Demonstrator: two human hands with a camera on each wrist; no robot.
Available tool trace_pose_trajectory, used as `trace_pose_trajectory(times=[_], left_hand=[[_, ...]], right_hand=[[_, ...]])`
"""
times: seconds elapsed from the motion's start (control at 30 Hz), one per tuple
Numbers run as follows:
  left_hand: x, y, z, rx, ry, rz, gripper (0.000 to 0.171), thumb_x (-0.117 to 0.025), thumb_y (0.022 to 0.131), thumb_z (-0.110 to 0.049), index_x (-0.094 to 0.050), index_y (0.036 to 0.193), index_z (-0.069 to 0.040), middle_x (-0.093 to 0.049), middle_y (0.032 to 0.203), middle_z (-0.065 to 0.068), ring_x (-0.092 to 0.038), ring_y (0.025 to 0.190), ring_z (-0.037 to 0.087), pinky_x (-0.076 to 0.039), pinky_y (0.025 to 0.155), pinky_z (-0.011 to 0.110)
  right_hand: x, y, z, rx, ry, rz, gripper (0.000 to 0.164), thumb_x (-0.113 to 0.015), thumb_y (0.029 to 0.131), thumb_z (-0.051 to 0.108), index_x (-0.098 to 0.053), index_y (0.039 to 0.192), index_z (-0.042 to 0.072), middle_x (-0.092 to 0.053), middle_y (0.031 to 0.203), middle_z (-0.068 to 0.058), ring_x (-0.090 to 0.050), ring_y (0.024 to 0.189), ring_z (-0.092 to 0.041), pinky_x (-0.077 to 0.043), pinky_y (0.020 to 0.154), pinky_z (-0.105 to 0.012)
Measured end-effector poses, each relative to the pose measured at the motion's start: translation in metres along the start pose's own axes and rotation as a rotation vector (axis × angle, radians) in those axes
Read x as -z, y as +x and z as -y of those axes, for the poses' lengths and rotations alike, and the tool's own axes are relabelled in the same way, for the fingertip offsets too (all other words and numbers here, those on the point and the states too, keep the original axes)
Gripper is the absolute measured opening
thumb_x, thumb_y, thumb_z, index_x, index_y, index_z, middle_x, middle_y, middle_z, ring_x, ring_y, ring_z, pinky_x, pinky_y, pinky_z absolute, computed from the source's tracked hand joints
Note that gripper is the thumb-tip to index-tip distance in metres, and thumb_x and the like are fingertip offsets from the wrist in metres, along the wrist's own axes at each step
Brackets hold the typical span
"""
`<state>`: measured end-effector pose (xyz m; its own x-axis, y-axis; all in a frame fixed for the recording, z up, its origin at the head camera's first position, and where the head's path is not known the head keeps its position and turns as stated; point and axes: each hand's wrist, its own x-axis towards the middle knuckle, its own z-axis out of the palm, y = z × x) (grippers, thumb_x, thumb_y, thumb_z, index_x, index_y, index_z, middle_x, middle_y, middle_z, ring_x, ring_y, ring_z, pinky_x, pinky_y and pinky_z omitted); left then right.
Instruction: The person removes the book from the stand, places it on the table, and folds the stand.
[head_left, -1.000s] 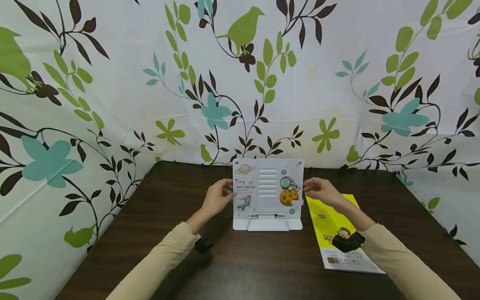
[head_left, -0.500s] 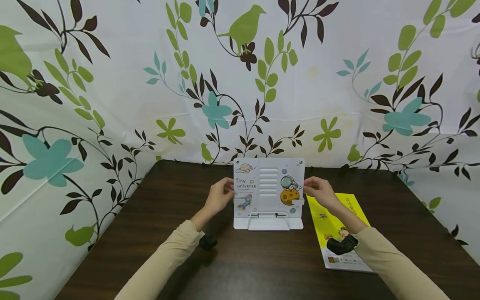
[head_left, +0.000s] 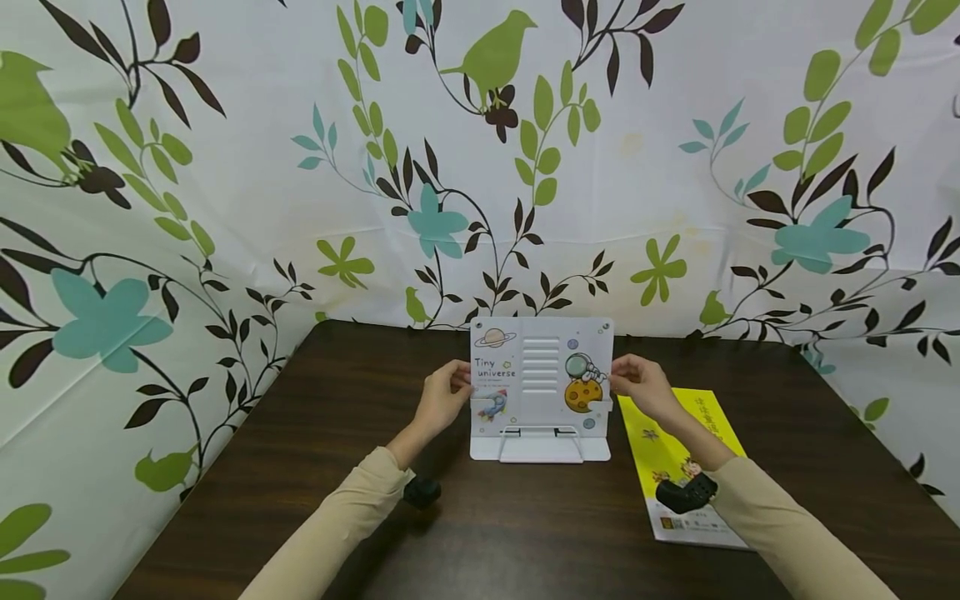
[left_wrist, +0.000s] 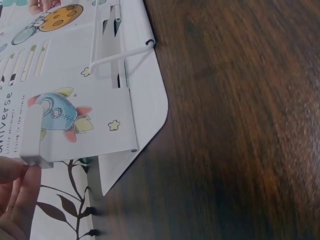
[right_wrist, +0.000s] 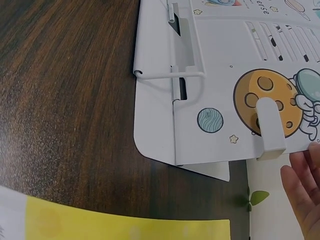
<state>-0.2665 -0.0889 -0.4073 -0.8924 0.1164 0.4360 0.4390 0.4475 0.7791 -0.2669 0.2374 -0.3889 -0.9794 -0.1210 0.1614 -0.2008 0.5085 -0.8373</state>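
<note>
A white book stand (head_left: 540,392) printed with a planet, a rocket and an astronaut stands upright on the dark wooden table. Its wire page holder (head_left: 540,446) lies folded out at the base. My left hand (head_left: 441,394) grips the stand's left edge; in the left wrist view the thumb and fingers (left_wrist: 25,200) meet at the edge by a white side clip (left_wrist: 34,135). On the opposite side, my right hand (head_left: 641,383) holds the right edge above the other clip (right_wrist: 270,127). Part of the right hand lies outside the right wrist view.
A yellow and white booklet (head_left: 675,433) lies flat to the right of the stand, partly under my right forearm. Behind the table (head_left: 525,533) hangs a white cloth (head_left: 630,192) with leaf and bird prints. Black wrist cameras (head_left: 686,493) sit on both sleeves.
Both hands stay at the stand's edges. My forearms have shifted slightly inward, and the head view has turned a little, so everything appears slightly farther right.
</note>
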Motion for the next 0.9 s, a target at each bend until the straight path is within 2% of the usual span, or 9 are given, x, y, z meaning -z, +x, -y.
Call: trace_pose_trajectory(times=[0.37,0.63,0.9], left_hand=[[0.004,-0.001,-0.002,0.017,0.016,-0.006,0.021,-0.062,0.075,0.012,-0.062,0.095,0.005,-0.062,0.081,0.011,-0.060,0.073,0.021,-0.049,0.064,0.028],[0.003,-0.005,-0.003,0.018,-0.004,-0.018,0.021,-0.062,0.073,0.013,-0.062,0.093,0.005,-0.062,0.079,0.012,-0.060,0.072,0.022,-0.049,0.061,0.025],[0.006,-0.011,-0.011,0.043,-0.026,-0.017,0.017,-0.063,0.074,0.012,-0.062,0.090,0.005,-0.063,0.081,0.016,-0.060,0.073,0.024,-0.048,0.062,0.025]], right_hand=[[-0.004,0.002,0.004,-0.012,-0.022,-0.013,0.016,-0.055,0.088,0.001,-0.055,0.103,-0.005,-0.061,0.093,-0.019,-0.060,0.081,-0.026,-0.053,0.072,-0.029],[-0.001,0.005,0.005,0.023,-0.007,-0.010,0.016,-0.057,0.087,0.000,-0.056,0.101,-0.007,-0.062,0.089,-0.020,-0.060,0.078,-0.026,-0.053,0.068,-0.025],[-0.002,0.010,0.001,0.048,0.012,-0.013,0.017,-0.057,0.087,0.001,-0.056,0.101,-0.008,-0.060,0.089,-0.021,-0.059,0.079,-0.028,-0.051,0.068,-0.021]])
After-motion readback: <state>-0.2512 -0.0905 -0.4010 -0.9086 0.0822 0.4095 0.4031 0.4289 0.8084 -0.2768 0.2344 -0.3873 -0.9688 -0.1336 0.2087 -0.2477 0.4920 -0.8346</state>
